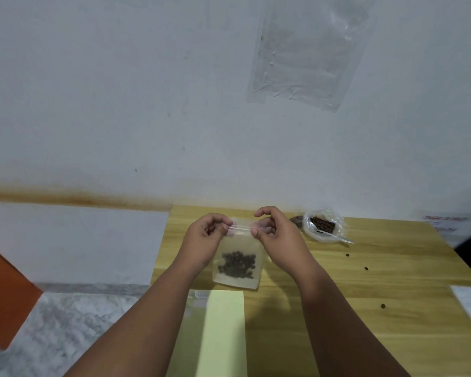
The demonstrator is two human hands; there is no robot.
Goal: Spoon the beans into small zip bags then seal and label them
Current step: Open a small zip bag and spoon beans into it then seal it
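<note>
1. Left hand (204, 235) and right hand (276, 231): each grip pinches the zip strip of the bean-filled zip bag (238, 261), held above the surface (365, 281).
2. Risk: an unevenly pressed strip could leave gaps, likely spilling beans.

Your small clear zip bag (238, 257) hangs upright above the wooden table, pinched at both ends of its zip strip by your left hand (206, 240) and right hand (276, 235). A dark clump of beans (237, 265) sits in its lower half. To the right, an open plastic bag of beans (322, 225) rests on the table with a white plastic spoon (335, 235) lying in it. A pale yellow label sheet (223, 333) lies just below the bag.
</note>
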